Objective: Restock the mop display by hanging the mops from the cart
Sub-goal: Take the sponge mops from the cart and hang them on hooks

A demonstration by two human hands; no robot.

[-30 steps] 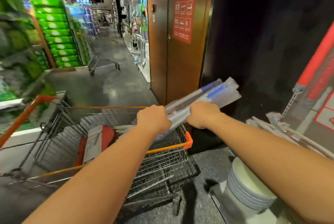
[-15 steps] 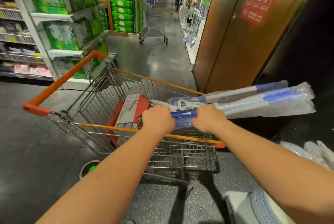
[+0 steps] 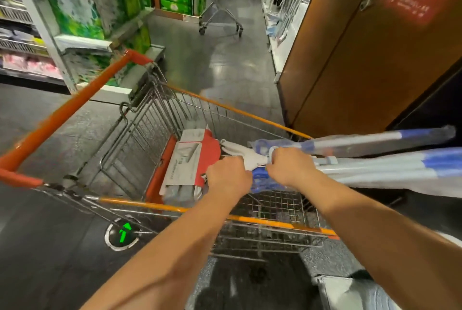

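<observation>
Both fists stay clenched: the left hand (image 3: 228,179) curls round the white head end of the mops (image 3: 390,169), and the right hand (image 3: 290,169) grips the wrapped poles just beside it. A second ago the bundle tipped up toward the brown door (image 3: 350,59). Now it lies nearly level over the cart (image 3: 275,224), with the poles running out to 3 o'clock. A red-and-white pack (image 3: 190,157) lies in the basket. Nothing hangs yet, so this looks like the lift-out. A second cart (image 3: 220,14) stands at 12 o'clock.

mops (image 3: 375,169): plastic-wrapped, blue-banded, lying across cart (image 3: 250,221) | sticking out right
</observation>
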